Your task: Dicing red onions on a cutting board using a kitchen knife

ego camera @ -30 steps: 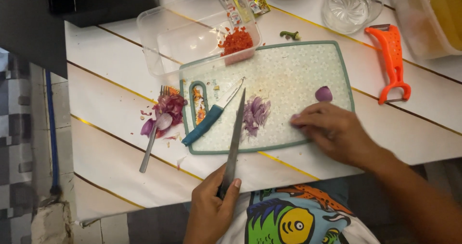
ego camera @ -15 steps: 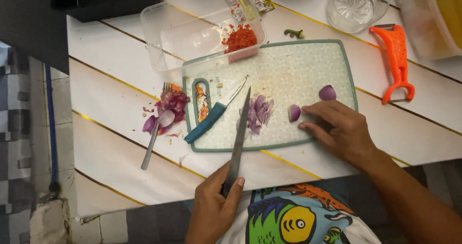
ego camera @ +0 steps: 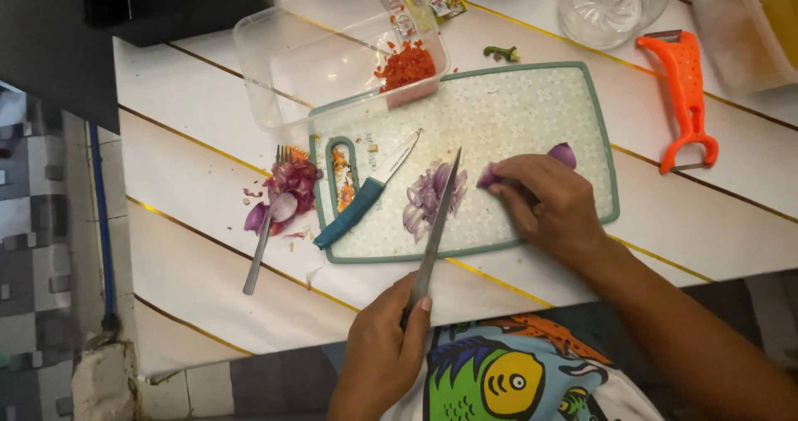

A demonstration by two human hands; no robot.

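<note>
Onion piece drawn toward the blade.
Right hand [ego camera: 553,209] pinched onion [ego camera: 489,176], slid from 3 o'clock; left hand [ego camera: 386,350] gripped knife [ego camera: 438,221] beside slices [ego camera: 426,196].

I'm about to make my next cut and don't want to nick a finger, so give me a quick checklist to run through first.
1. Left hand grips the knife by its handle: ok.
2. Right hand pins the onion piece on the cutting board: ok.
3. Right fingertips tucked back from the blade: cannot tell.
4. Blade path free of the sliced onion: not ok, the pile lies against the blade.
5. Blue-handled knife lying apart from both hands: ok.
</note>
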